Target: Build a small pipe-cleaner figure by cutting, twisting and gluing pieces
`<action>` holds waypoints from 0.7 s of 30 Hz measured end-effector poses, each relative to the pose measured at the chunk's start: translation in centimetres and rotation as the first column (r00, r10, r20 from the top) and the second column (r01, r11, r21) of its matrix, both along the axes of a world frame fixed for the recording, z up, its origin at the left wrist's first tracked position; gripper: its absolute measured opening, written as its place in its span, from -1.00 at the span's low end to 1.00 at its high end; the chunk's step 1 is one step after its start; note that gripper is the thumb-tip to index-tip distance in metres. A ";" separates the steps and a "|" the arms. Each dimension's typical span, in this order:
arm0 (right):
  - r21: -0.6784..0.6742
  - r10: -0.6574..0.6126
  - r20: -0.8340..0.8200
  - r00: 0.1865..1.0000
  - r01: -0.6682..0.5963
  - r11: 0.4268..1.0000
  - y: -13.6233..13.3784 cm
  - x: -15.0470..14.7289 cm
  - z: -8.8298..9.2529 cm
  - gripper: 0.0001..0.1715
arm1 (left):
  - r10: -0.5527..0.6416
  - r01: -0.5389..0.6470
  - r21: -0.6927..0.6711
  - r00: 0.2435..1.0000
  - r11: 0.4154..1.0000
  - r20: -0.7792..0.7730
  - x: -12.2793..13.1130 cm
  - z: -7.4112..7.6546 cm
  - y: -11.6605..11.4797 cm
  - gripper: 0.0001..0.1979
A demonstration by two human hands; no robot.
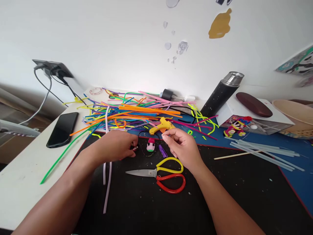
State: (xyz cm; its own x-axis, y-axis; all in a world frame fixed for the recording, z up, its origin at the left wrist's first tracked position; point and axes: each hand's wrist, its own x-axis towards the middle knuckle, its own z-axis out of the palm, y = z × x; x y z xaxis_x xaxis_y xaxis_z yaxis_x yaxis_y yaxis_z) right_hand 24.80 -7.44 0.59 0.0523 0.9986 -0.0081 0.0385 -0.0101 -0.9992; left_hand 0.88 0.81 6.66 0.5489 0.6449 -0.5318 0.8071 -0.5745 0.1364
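Observation:
My left hand [116, 145] rests on the black mat [146, 202], fingers curled round something small at its fingertips that I cannot make out. My right hand [182, 145] hovers just right of it, fingers pinched together with thumb against fingertips on something too small to name. Between the hands lies a small pink and white craft figure [151, 145] inside a thin dark wire loop, with a purple pipe-cleaner piece [162, 150] beside it. Scissors [160, 173] with yellow and red handles lie just in front of my right hand. A yellow glue gun [161, 125] sits behind the figure.
A heap of coloured pipe cleaners [137, 112] covers the back of the desk. A black phone [62, 129] lies at the left, a black flask [221, 93] at the back right, clear glue sticks [264, 151] on a blue mat, and a small doll [236, 126] near a white box.

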 end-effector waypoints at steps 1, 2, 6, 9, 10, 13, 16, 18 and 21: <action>-0.001 -0.002 0.003 1.000 0.002 1.000 0.0 0.0 0.0 -0.67 | 0.006 -0.006 -0.026 1.000 1.000 0.000 0.1 0.2 -0.1 -0.86; -0.002 -0.003 0.007 1.000 0.003 1.000 0.0 -0.1 0.0 -0.66 | 0.012 -0.012 -0.043 1.000 0.999 0.004 0.1 0.3 -0.1 -0.84; -0.009 0.008 0.011 1.000 -0.008 1.000 0.1 -0.2 0.3 -0.64 | 0.042 -0.041 -0.025 0.997 0.999 0.060 -0.4 0.3 0.1 -0.77; -0.010 0.016 0.014 1.000 -0.016 1.000 0.1 -0.3 0.3 -0.63 | 0.118 -0.123 0.034 0.986 0.992 0.120 -0.9 0.3 0.4 -0.75; -0.009 0.018 0.015 1.000 -0.018 1.000 0.1 -0.3 0.3 -0.63 | 0.152 -0.163 0.057 0.976 0.985 0.157 -1.0 0.3 0.5 -0.73; -0.006 0.021 0.008 1.000 -0.021 1.000 -0.1 -0.4 0.2 -0.65 | 0.245 -0.287 0.063 0.897 0.956 0.367 -0.5 0.5 0.3 -0.68; 0.000 0.029 0.013 0.999 -0.029 1.000 -0.3 -0.6 0.4 -0.67 | 0.300 -0.286 -0.119 0.762 0.951 0.574 0.7 0.4 -0.5 -0.62; 0.026 0.024 0.050 0.998 -0.025 0.999 -0.5 -0.8 0.7 -0.70 | 0.321 -0.214 -0.243 0.722 0.946 0.613 1.5 0.1 -1.0 -0.62; 0.097 -0.002 0.123 0.992 -0.010 0.995 -0.7 -1.1 1.0 -0.77 | 0.355 -0.182 -0.322 0.682 0.929 0.640 2.2 -0.3 -1.4 -0.63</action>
State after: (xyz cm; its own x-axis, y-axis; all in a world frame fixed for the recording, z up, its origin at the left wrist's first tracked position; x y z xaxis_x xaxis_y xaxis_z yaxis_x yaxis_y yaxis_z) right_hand 23.72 -8.13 1.58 0.0426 0.9945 0.0953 0.1611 0.0873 -0.9831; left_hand 3.07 -0.56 6.39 0.6340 0.7390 -0.2276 0.5579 -0.2333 0.7965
